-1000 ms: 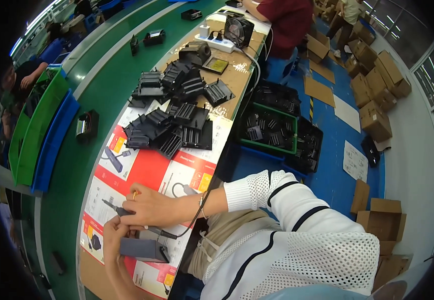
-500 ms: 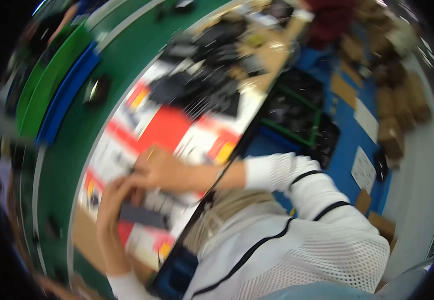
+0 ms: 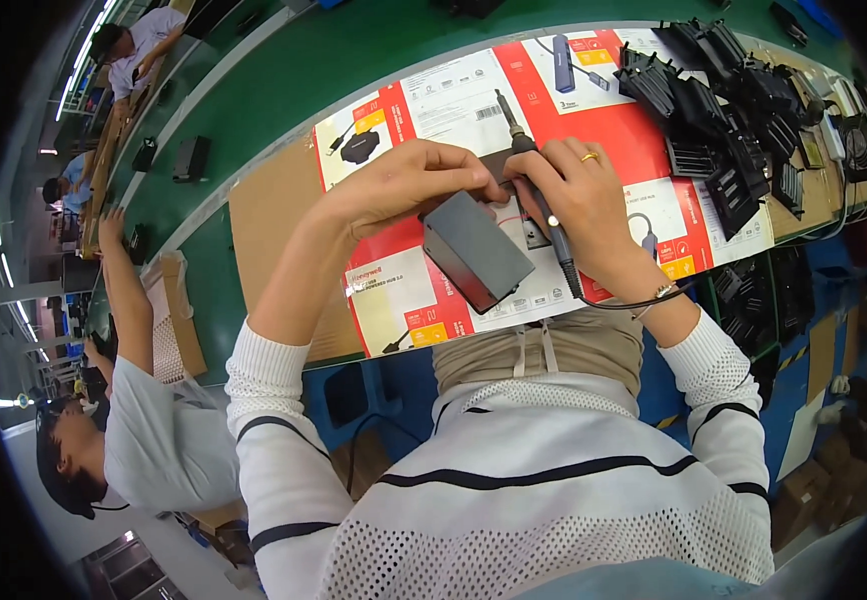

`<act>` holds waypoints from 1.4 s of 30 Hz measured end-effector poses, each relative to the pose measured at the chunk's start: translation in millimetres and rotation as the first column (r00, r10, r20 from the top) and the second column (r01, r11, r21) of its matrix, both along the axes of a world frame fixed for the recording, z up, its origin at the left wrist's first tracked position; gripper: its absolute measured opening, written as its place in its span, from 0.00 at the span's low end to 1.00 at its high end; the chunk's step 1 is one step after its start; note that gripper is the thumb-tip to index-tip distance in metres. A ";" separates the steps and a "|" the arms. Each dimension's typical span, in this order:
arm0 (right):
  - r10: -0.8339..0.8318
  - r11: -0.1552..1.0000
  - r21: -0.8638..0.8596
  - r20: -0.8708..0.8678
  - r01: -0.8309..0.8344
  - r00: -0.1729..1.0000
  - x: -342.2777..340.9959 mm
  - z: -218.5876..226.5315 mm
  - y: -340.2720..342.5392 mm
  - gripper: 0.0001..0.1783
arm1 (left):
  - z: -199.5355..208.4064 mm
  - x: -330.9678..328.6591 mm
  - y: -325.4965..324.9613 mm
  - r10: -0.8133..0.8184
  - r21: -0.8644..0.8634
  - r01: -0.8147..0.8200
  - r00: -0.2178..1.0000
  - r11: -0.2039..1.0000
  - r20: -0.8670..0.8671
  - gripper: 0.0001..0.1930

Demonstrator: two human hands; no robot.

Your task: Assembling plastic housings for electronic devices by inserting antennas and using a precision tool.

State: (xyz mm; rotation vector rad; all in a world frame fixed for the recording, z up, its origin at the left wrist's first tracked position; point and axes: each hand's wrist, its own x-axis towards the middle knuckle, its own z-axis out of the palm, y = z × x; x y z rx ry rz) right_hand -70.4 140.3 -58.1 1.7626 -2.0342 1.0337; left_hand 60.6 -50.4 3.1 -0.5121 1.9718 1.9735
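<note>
My right hand (image 3: 586, 205) is closed around a soldering iron (image 3: 557, 240). Its metal tip (image 3: 506, 108) points away from me, and a black cable trails from the near end. My left hand (image 3: 424, 188) is closed in a pinch, its fingertips meeting those of the right. What they pinch is too small to make out. Just below the fingertips, thin reddish wires (image 3: 514, 217) run beside a dark grey box-shaped housing (image 3: 476, 252). The housing lies tilted below my left hand. A small metal-looking part (image 3: 536, 236) shows partly next to it.
Printed red and white card sheets (image 3: 564, 120) cover the bench. Several black finned plastic housings (image 3: 724, 130) are heaped at the right. Beyond the bench runs a green surface (image 3: 354, 75). A co-worker in a grey shirt (image 3: 169, 430) sits at the left.
The view has swung round and sharpened, so the bench now lies across it. My hands stay close together over the card; the soldering iron now shows clearly in my right hand.
</note>
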 end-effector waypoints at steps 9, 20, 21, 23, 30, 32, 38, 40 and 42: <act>-0.021 1.000 0.003 -0.011 0.021 1.000 -0.3 2.6 0.6 0.14 | 58.3 -25.6 8.2 -0.277 -0.325 0.272 0.960 0.906 0.032 0.15; 0.015 0.975 -0.217 0.309 0.055 0.951 -15.5 12.2 11.8 0.14 | 34.6 -31.9 24.9 -0.325 -0.404 0.298 0.946 0.865 0.004 0.11; 0.013 0.975 -0.215 0.308 0.056 0.951 -17.3 15.5 18.0 0.14 | 30.5 -33.5 25.6 -0.325 -0.402 0.299 0.946 0.866 0.002 0.11; -0.011 0.988 -0.118 0.600 0.102 0.800 -15.8 23.9 40.2 0.13 | 24.2 -41.1 33.9 -0.264 -0.564 0.225 0.964 0.795 0.013 0.09; 0.059 0.975 -0.158 0.861 0.156 0.505 -19.7 16.3 100.3 0.10 | 26.3 -54.8 65.8 -0.321 -0.783 0.157 0.945 0.601 -0.058 0.06; 0.106 0.975 -0.180 0.892 0.129 0.440 -24.9 8.6 116.3 0.09 | 26.6 -58.6 71.5 -0.314 -0.789 0.164 0.949 0.592 -0.038 0.06; 0.138 0.971 -0.196 0.928 0.139 0.347 -21.9 5.6 125.6 0.06 | 16.4 -68.5 78.9 -0.274 -0.797 0.141 0.961 0.587 -0.032 0.06; 0.176 0.965 -0.226 0.932 0.131 0.315 -22.2 3.3 125.1 0.06 | 15.9 -70.2 80.1 -0.263 -0.810 0.120 0.964 0.574 -0.043 0.06; 0.174 0.965 -0.225 0.934 0.136 0.313 -21.3 2.3 124.9 0.05 | 15.8 -72.5 81.3 -0.269 -0.814 0.135 0.963 0.564 -0.026 0.06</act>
